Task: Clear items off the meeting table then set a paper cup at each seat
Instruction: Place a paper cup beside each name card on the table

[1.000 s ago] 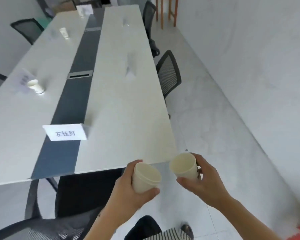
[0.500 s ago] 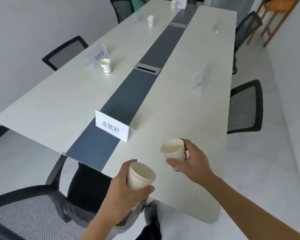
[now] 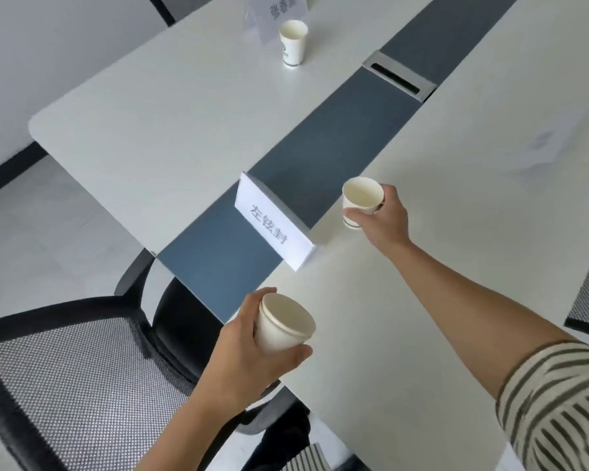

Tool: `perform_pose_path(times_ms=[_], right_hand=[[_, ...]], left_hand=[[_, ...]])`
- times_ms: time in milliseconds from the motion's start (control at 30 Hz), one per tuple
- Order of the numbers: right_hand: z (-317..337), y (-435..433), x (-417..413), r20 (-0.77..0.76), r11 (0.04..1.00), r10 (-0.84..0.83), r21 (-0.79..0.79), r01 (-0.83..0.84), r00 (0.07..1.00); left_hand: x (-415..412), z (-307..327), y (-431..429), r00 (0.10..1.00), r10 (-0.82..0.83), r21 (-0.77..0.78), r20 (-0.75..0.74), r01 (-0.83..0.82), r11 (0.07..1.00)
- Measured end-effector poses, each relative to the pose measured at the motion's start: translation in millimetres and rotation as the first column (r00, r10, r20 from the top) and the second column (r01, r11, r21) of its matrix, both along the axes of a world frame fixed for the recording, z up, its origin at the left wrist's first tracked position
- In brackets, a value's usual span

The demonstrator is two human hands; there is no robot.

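White wall (image 3: 48, 35), pale tiled floor (image 3: 41, 232), black mesh chair (image 3: 65, 385) at the table's end

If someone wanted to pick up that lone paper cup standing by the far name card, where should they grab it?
Grip the far paper cup around its side wall, roughly mid-height, coming in from the side away from the far name card, which stands close behind it. It stands upright, mouth open and tapering toward the base, so fingers wrapped round the wall should hold better than pinching the thin rim.
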State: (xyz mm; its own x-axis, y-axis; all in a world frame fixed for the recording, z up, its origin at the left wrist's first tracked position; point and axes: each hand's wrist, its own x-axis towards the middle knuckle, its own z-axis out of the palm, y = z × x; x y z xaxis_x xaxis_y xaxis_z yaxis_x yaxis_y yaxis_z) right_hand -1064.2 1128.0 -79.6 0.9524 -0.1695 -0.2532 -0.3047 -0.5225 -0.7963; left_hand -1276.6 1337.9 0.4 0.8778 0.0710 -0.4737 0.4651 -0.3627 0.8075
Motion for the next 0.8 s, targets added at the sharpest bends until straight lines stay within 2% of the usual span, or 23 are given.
perform_pose_path(times_ms=[267,533,600,667,800], right_hand=[[-40,12,8,-0.02,0.998,-0.04,-0.052,0.039,0.999],[-22,-19,-16,-0.117,0.993,0.029,-0.112,-0.042,0.993],[1,-33,-37,-0.108,0.998,0.025,-0.059,-0.031,0.994],[34,-47,-67,-0.134,0.997,0.027,0.077,-0.017,0.991],[97,-78,-138,-0.19,0.968,0.107,0.246,-0.058,0.976]], left_hand=[[9,-12,2,0.998,0.038,0.033,-0.042,-0.036,0.999],[22,2,-15,0.999,-0.045,-0.001,-0.014,0.045,0.999],[24,10,-25,0.996,-0.091,-0.001,0.006,0.091,0.996],[26,18,-40,0.989,-0.147,-0.01,0.029,0.148,0.989],[24,32,-84,0.954,-0.288,-0.031,0.086,0.292,0.956]])
